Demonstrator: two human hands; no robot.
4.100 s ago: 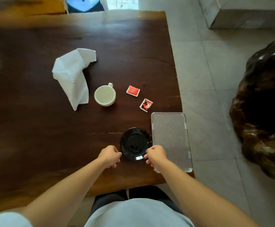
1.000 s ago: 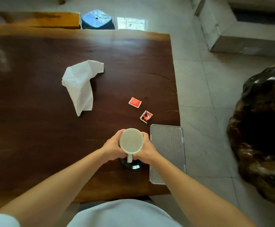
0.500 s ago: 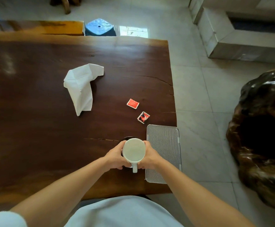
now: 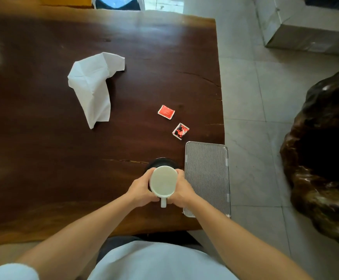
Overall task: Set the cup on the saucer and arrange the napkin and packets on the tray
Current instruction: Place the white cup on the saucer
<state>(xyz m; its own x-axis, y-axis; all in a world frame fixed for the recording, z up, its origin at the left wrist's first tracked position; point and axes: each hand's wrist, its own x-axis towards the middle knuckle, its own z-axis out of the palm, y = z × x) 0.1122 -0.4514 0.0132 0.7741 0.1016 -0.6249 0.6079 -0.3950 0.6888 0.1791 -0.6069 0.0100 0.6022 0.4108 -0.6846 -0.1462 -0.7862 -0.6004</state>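
Both hands wrap a white cup point(image 4: 163, 183), its handle pointing toward me: my left hand point(image 4: 140, 189) on its left side, my right hand point(image 4: 181, 190) on its right. The cup sits over a black saucer point(image 4: 161, 162), of which only the far rim shows; whether the cup rests on it I cannot tell. A ribbed grey tray point(image 4: 207, 174) lies just right of the saucer at the table's corner. Two red packets point(image 4: 166, 112) point(image 4: 180, 131) lie beyond the tray. A crumpled white napkin point(image 4: 94, 85) lies far left of them.
The dark wooden table point(image 4: 43, 148) ends just right of the tray, which overhangs its edge. A large dark carved stump point(image 4: 326, 158) stands on the tiled floor at right. A stone block point(image 4: 305, 27) is at the far right.
Four seconds ago the cup stood mid-table and my hands gripped the saucer. Since then both hands brought the cup over the saucer; in the last half second it barely moved.
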